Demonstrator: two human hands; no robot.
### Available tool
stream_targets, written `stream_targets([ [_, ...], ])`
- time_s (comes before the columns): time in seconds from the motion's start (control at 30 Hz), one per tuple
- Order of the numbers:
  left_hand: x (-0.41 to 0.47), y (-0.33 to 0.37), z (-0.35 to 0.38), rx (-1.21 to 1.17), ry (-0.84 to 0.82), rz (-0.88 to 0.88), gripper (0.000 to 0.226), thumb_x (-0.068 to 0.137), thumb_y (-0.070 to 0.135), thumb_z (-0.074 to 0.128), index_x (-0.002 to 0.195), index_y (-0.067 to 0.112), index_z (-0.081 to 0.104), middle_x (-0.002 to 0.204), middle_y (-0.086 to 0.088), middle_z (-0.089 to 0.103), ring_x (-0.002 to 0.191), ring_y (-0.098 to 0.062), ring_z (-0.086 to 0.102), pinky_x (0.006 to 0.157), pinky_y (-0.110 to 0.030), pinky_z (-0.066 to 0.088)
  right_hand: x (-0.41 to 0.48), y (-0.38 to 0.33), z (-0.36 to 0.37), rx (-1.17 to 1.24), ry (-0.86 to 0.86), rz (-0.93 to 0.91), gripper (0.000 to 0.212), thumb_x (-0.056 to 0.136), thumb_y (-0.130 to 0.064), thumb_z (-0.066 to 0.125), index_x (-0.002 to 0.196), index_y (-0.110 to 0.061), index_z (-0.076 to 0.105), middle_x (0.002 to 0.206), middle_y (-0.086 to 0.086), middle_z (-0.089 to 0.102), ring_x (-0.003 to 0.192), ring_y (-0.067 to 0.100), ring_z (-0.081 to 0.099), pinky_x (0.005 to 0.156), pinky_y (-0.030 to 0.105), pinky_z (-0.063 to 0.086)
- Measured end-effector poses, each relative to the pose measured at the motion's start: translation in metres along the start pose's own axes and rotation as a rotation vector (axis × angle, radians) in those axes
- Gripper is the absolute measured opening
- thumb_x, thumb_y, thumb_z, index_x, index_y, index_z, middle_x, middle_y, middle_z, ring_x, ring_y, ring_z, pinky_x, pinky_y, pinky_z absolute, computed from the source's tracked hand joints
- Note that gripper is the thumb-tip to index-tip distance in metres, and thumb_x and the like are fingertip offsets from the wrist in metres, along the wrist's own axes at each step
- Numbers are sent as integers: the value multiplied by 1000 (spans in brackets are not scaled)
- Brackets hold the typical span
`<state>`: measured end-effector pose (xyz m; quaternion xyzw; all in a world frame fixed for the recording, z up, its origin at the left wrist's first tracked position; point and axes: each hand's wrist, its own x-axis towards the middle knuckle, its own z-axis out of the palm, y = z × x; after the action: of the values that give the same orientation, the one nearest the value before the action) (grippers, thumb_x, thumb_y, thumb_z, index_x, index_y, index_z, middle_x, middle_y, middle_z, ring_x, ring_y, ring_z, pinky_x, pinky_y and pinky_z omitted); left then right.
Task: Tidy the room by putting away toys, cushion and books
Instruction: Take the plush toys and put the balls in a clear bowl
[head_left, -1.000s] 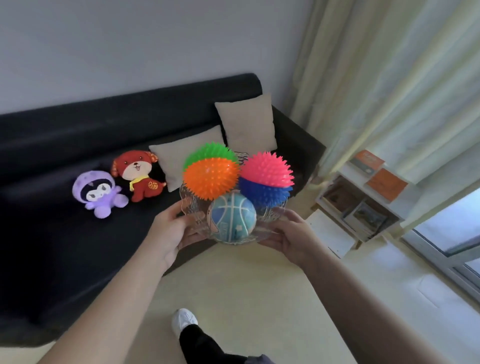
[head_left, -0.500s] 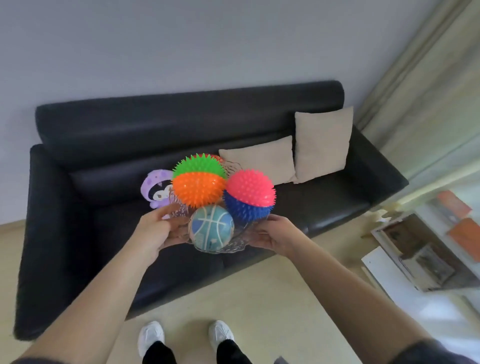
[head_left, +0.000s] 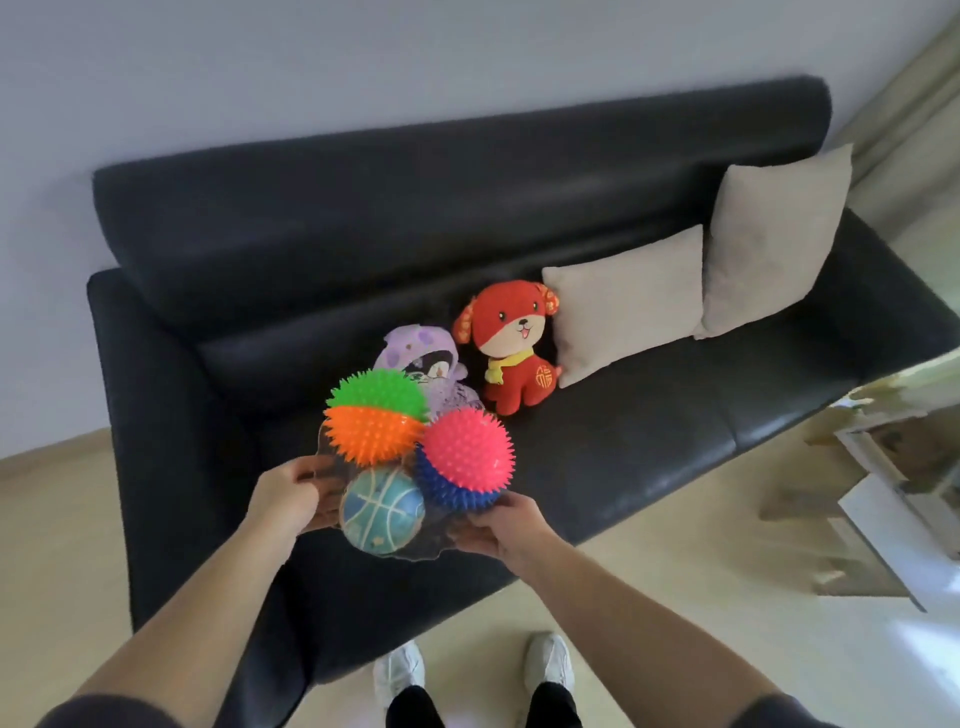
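Clear bowl (head_left: 422, 552) of three balls (head_left: 465, 452) held over the sofa's (head_left: 623, 441) front edge.
Both the left hand (head_left: 291, 499) and the right hand (head_left: 498, 525) grip its rim; keep it level, as the heaped balls could roll off.

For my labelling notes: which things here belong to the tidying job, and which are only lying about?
Job: bowl, held by left hand and right hand; two spiky balls, blue ball in it; purple plush toy; red plush dog; two cushions.
Not job: sofa, curtain, shoes.
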<state>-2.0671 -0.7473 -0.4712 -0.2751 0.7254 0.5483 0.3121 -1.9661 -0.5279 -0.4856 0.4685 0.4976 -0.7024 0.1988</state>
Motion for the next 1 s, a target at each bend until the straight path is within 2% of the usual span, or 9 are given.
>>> stream_targets([
  [0.17,71,-30,-24,-9,106,-76,30,94,-10,37,109,7,58,91,-16,68,69,-26,66,46,-32,56,71,29,52,-65,22,31,28,87,19,44,103,5,61,72,16,69,52,24,69,53,35,59],
  [0.23,102,-43,-29,-51,131,-121,31,95,-7,36,109,8,59,87,-14,68,68,-25,65,51,-34,52,101,40,69,-98,39,35,27,88,18,44,103,3,61,75,16,69,52,23,69,55,35,60],
  [0.33,140,-57,-33,-146,125,-180,23,99,15,41,111,12,60,86,-10,68,73,-24,63,63,-36,51,139,51,89,-121,57,50,26,89,15,45,103,1,61,75,15,69,52,21,68,56,35,61],
  [0.43,171,-69,-38,-219,158,-246,36,101,33,37,121,11,58,97,-9,67,84,-25,62,78,-40,50,169,62,107,-128,66,69,26,89,15,44,96,-1,63,74,15,69,51,21,68,55,35,60],
  [0.5,188,-77,-42,-227,193,-269,46,101,41,35,129,10,53,113,-13,64,99,-30,61,83,-43,49,186,68,119,-132,86,82,29,89,14,42,89,-4,65,72,15,70,52,23,69,55,35,60],
  [0.57,201,-82,-44,-210,207,-269,50,101,45,33,134,11,49,123,-13,60,109,-32,58,90,-45,49,201,73,130,-131,97,91,31,90,12,40,89,-5,66,72,15,71,56,25,70,54,35,60],
  [0.73,224,-86,-45,-138,198,-236,57,99,50,33,140,13,43,133,-12,53,119,-32,53,104,-49,42,227,79,143,-100,115,105,30,89,14,40,83,-4,64,73,18,70,63,32,71,59,39,61],
  [0.9,247,-97,-43,-93,210,-253,68,93,60,33,138,11,45,136,-13,52,122,-33,51,106,-48,40,242,82,149,-81,141,105,29,88,17,43,83,-3,63,72,17,67,54,24,68,51,31,58],
  [1.0,242,-88,-37,16,216,-235,64,99,53,27,140,6,42,140,-17,47,126,-36,46,107,-43,36,250,87,154,-66,164,107,29,86,16,41,85,-2,64,79,20,69,63,29,70,56,35,60],
])
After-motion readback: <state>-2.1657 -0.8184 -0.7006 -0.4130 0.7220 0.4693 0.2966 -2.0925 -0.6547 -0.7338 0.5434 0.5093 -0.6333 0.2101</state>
